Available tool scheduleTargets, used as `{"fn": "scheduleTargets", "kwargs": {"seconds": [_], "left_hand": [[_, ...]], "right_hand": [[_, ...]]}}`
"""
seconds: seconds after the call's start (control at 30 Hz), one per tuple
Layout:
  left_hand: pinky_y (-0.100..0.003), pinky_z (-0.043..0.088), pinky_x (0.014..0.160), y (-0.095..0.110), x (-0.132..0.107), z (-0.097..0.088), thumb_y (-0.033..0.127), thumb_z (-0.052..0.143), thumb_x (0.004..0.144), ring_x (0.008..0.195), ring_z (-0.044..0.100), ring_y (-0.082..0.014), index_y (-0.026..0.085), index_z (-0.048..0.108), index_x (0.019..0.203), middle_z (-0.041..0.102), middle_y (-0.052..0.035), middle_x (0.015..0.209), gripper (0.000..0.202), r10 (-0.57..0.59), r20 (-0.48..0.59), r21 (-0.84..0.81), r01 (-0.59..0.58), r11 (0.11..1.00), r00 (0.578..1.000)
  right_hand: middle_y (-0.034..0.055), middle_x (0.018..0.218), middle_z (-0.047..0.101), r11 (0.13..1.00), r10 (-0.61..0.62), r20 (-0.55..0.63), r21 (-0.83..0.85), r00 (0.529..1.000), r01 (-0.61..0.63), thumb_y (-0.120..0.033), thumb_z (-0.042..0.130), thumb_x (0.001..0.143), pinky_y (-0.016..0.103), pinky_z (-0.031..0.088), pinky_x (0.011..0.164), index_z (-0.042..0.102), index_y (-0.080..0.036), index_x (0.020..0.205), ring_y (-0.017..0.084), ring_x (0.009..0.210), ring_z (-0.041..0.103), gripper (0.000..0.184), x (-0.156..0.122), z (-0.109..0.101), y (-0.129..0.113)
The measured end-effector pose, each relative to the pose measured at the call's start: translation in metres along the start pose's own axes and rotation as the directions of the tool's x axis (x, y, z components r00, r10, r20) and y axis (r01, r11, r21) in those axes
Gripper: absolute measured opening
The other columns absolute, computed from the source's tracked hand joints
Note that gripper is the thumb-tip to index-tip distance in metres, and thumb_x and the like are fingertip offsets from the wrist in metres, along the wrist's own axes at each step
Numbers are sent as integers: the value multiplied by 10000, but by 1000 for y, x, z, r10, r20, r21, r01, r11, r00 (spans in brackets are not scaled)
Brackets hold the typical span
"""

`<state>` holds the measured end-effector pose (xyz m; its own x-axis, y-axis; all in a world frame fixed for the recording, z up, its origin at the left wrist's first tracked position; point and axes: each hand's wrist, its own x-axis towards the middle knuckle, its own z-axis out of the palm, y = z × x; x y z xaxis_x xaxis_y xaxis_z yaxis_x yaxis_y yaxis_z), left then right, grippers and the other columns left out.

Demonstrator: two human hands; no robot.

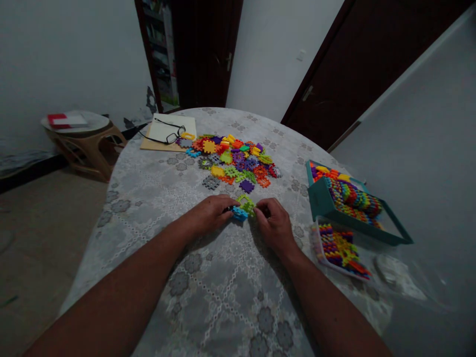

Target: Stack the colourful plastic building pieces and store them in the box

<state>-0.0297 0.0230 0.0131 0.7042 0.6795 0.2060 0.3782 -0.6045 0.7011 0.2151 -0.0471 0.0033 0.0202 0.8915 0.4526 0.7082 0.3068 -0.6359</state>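
My left hand (210,213) rests on the table with its fingers pinched on a blue interlocking plastic tile (239,213). My right hand (275,224) is closed on a green tile (247,204) that meets the blue one between the two hands. Beyond them lies a loose pile of colourful plastic tiles (234,161), with a purple tile (247,186) and a grey tile (210,182) at its near edge.
The round table has a grey flowered cloth (223,292). A teal box (322,201) of stacked tiles and a clear tray (340,248) of more tiles sit at the right. Glasses (167,134) lie on a board far left. A stool (84,144) stands on the floor.
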Motion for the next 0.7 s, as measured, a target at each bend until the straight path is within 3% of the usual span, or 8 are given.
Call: {"fn": "scheduleTargets", "kwargs": {"seconds": [0.23,0.43,0.57,0.7], "left_hand": [[-455,506,1183,-5,0,5,186,614,985,1283,682,-267,283,752,1289,755,-77,1335,348,25,-42,31,-24,999,999],[-483,487,1211,-5,-1,6,171,597,972,1373,653,-276,321,647,1483,711,-74,1492,535,-27,-70,14,28,1000,997],[-472,524,1145,-4,-1,5,172,597,954,1248,705,-281,294,713,1356,770,-82,1343,436,-18,-46,30,20,999,999],[-448,522,1126,-1,-1,5,185,613,945,1229,707,-278,278,704,1329,765,-84,1337,405,-15,-44,58,17,998,999]], "right_hand": [[47,980,719,990,-97,85,111,992,88,-251,611,1011,336,560,825,705,-245,1023,207,897,685,95,-2,5,-4],[53,1054,761,970,-189,142,182,972,162,-185,546,1029,361,583,921,723,-258,1104,211,986,729,206,-4,9,-4],[105,1177,762,987,-161,99,-1,982,162,-184,559,1029,451,554,1054,738,-243,1222,263,1137,696,270,0,12,9],[164,1334,706,958,-175,150,-203,973,203,-259,659,1024,556,467,1168,755,-218,1278,333,1317,597,274,4,17,22]]}}
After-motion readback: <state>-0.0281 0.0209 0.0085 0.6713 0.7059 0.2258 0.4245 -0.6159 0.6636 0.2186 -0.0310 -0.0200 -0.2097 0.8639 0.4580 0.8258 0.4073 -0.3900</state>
